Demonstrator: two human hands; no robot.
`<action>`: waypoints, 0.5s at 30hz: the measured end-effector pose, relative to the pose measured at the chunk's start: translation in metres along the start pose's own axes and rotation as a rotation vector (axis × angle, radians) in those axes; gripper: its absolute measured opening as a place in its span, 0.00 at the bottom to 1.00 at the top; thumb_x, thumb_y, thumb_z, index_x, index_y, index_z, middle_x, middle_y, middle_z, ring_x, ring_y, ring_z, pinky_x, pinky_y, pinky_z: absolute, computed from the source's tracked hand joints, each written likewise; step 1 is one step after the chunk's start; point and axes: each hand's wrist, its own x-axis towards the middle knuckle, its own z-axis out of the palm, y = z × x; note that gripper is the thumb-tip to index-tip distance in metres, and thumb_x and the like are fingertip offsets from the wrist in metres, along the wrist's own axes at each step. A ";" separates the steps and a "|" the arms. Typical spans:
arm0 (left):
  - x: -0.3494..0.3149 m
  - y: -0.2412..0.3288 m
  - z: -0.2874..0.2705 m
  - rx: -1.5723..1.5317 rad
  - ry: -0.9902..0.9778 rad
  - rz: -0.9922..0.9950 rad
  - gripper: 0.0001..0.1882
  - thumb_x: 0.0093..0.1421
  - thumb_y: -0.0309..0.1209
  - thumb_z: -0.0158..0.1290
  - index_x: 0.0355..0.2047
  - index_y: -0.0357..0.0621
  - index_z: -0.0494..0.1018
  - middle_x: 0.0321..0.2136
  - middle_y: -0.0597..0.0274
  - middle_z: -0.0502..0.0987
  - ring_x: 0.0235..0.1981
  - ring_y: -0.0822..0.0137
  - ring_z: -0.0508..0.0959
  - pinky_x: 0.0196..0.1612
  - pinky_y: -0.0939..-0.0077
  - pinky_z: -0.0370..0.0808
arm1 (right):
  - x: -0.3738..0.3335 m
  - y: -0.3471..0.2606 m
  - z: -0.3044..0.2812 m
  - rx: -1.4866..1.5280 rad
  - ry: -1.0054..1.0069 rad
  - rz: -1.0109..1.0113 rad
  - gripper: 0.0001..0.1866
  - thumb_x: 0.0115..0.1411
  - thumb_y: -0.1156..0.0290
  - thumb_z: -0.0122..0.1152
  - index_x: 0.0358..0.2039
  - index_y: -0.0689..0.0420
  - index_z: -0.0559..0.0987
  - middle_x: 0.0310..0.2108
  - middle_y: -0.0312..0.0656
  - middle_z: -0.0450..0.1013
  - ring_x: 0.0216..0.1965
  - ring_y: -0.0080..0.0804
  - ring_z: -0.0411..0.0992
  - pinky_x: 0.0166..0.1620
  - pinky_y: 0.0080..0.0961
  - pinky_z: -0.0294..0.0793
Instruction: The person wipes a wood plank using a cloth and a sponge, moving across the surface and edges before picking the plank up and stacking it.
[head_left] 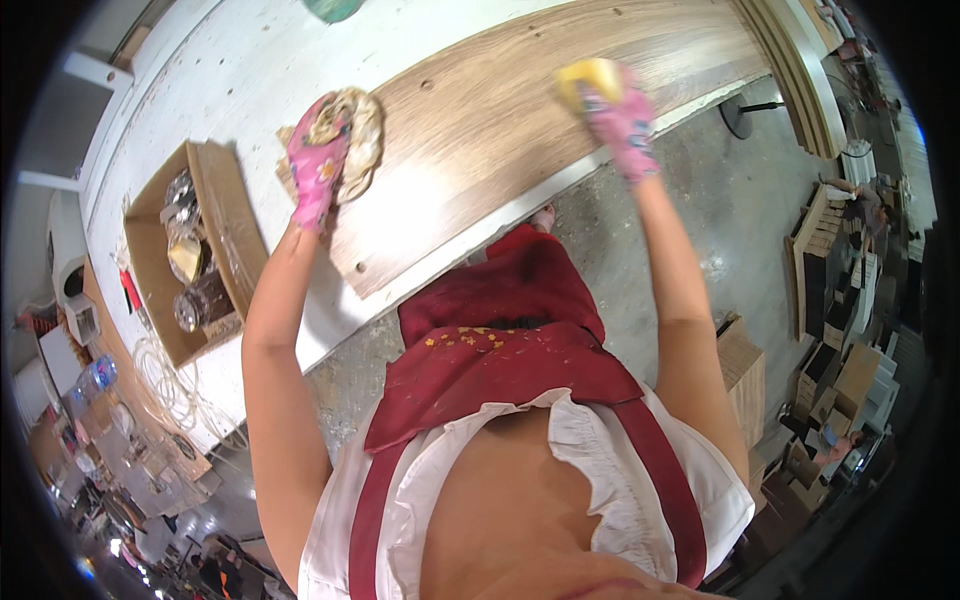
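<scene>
A wood-grain panel (480,140) with several small round holes lies on a white worktable (215,85). My left hand (318,170), in a pink patterned glove, is closed on a crumpled, stained cloth (362,150) at the panel's left end. Toward the panel's right part, my right hand (622,115), in a matching glove, presses a yellow sponge (590,80) near the front edge. Motion blurs the sponge and that hand somewhat, and the fingers wrap over it.
An open cardboard box (225,190) with jars and wrapped items stands left of my left arm. Coiled white cable (165,385) lies in front of it. A green container (332,8) is at the far edge. Stacked boards (800,80) stand at the right. Other people work far right.
</scene>
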 end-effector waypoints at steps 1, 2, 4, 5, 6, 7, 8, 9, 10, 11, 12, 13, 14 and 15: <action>0.000 0.001 -0.002 0.026 0.004 0.007 0.20 0.58 0.22 0.55 0.51 0.43 0.72 0.43 0.63 0.78 0.44 0.72 0.75 0.50 0.80 0.71 | 0.005 -0.018 0.015 -0.103 -0.104 -0.095 0.31 0.52 0.45 0.62 0.48 0.56 0.71 0.34 0.42 0.76 0.33 0.36 0.76 0.37 0.33 0.78; 0.000 -0.002 -0.002 0.016 0.000 0.016 0.20 0.58 0.22 0.55 0.52 0.43 0.71 0.44 0.62 0.77 0.46 0.71 0.75 0.52 0.79 0.70 | 0.018 -0.021 0.038 -0.062 -0.245 -0.228 0.30 0.53 0.44 0.61 0.47 0.55 0.72 0.33 0.41 0.75 0.32 0.35 0.75 0.36 0.32 0.78; 0.002 -0.012 0.000 0.144 -0.016 0.077 0.20 0.58 0.23 0.55 0.52 0.45 0.71 0.45 0.63 0.77 0.48 0.72 0.74 0.56 0.78 0.67 | 0.034 -0.052 0.086 -0.191 -0.342 -0.276 0.27 0.54 0.45 0.59 0.46 0.50 0.72 0.34 0.43 0.75 0.33 0.35 0.76 0.36 0.32 0.78; -0.001 0.008 0.006 0.103 0.000 0.020 0.20 0.58 0.23 0.55 0.52 0.45 0.71 0.46 0.64 0.77 0.49 0.73 0.74 0.57 0.78 0.66 | 0.048 -0.071 0.088 -0.141 -0.488 -0.293 0.24 0.55 0.48 0.59 0.45 0.51 0.72 0.35 0.46 0.76 0.35 0.37 0.76 0.38 0.34 0.78; -0.002 0.019 0.006 0.087 0.012 -0.008 0.20 0.58 0.22 0.55 0.52 0.45 0.71 0.47 0.64 0.76 0.49 0.73 0.73 0.56 0.78 0.67 | 0.060 -0.083 0.093 -0.151 -0.515 -0.312 0.22 0.54 0.51 0.60 0.44 0.52 0.73 0.35 0.46 0.76 0.35 0.39 0.76 0.38 0.35 0.77; -0.002 0.014 0.004 -0.010 0.032 -0.054 0.23 0.56 0.17 0.53 0.53 0.43 0.70 0.47 0.60 0.76 0.49 0.68 0.74 0.55 0.77 0.68 | 0.075 -0.090 0.096 -0.160 -0.545 -0.331 0.21 0.53 0.54 0.61 0.43 0.52 0.73 0.35 0.47 0.76 0.35 0.40 0.77 0.38 0.37 0.77; -0.006 0.043 0.013 0.142 0.054 -0.125 0.23 0.56 0.19 0.53 0.54 0.41 0.68 0.48 0.62 0.74 0.49 0.70 0.73 0.56 0.77 0.68 | 0.091 -0.083 0.108 -0.158 -0.474 -0.470 0.20 0.52 0.56 0.62 0.41 0.53 0.74 0.35 0.47 0.76 0.36 0.43 0.76 0.39 0.38 0.76; -0.011 0.039 0.006 -0.076 -0.019 -0.094 0.24 0.56 0.19 0.52 0.55 0.38 0.67 0.49 0.60 0.73 0.50 0.68 0.73 0.56 0.75 0.68 | 0.104 -0.075 0.108 -0.159 -0.410 -0.613 0.19 0.51 0.59 0.62 0.40 0.54 0.74 0.35 0.48 0.76 0.36 0.45 0.76 0.39 0.39 0.76; -0.011 0.033 0.003 -0.043 -0.006 -0.089 0.24 0.57 0.20 0.51 0.55 0.38 0.66 0.50 0.59 0.71 0.51 0.66 0.71 0.56 0.74 0.68 | 0.123 -0.061 0.101 -0.188 -0.427 -0.659 0.19 0.54 0.56 0.60 0.40 0.56 0.73 0.34 0.47 0.76 0.36 0.45 0.76 0.41 0.36 0.76; 0.007 0.009 0.022 0.138 0.008 -0.097 0.24 0.55 0.18 0.55 0.53 0.40 0.69 0.48 0.60 0.74 0.50 0.68 0.73 0.56 0.77 0.66 | 0.149 -0.024 0.076 -0.230 -0.413 -0.519 0.19 0.53 0.57 0.60 0.40 0.56 0.73 0.35 0.48 0.76 0.36 0.46 0.76 0.40 0.37 0.76; 0.003 -0.001 0.007 0.102 0.006 -0.109 0.25 0.55 0.19 0.54 0.55 0.40 0.66 0.52 0.59 0.70 0.53 0.66 0.70 0.58 0.74 0.65 | 0.174 -0.011 0.051 -0.198 -0.440 -0.454 0.19 0.52 0.58 0.60 0.40 0.56 0.74 0.35 0.49 0.76 0.36 0.47 0.76 0.40 0.37 0.76; -0.008 0.001 -0.007 0.079 0.023 -0.125 0.27 0.56 0.20 0.53 0.57 0.39 0.63 0.55 0.57 0.67 0.56 0.63 0.67 0.60 0.71 0.64 | 0.199 -0.001 0.031 -0.154 -0.481 -0.405 0.19 0.51 0.59 0.61 0.39 0.56 0.74 0.35 0.49 0.76 0.36 0.47 0.76 0.40 0.38 0.76; -0.007 0.002 0.003 -0.018 0.079 -0.143 0.27 0.58 0.23 0.53 0.58 0.40 0.63 0.52 0.57 0.71 0.50 0.62 0.73 0.55 0.66 0.70 | 0.228 0.027 0.008 -0.208 -0.406 -0.373 0.18 0.51 0.59 0.60 0.39 0.56 0.74 0.35 0.49 0.76 0.36 0.47 0.76 0.40 0.38 0.75; -0.003 -0.003 0.000 -0.348 0.070 -0.451 0.21 0.63 0.38 0.50 0.54 0.42 0.68 0.43 0.55 0.77 0.39 0.59 0.79 0.43 0.63 0.78 | 0.260 0.059 -0.016 -0.262 -0.331 -0.338 0.18 0.52 0.59 0.59 0.39 0.56 0.74 0.34 0.49 0.76 0.36 0.48 0.76 0.40 0.38 0.75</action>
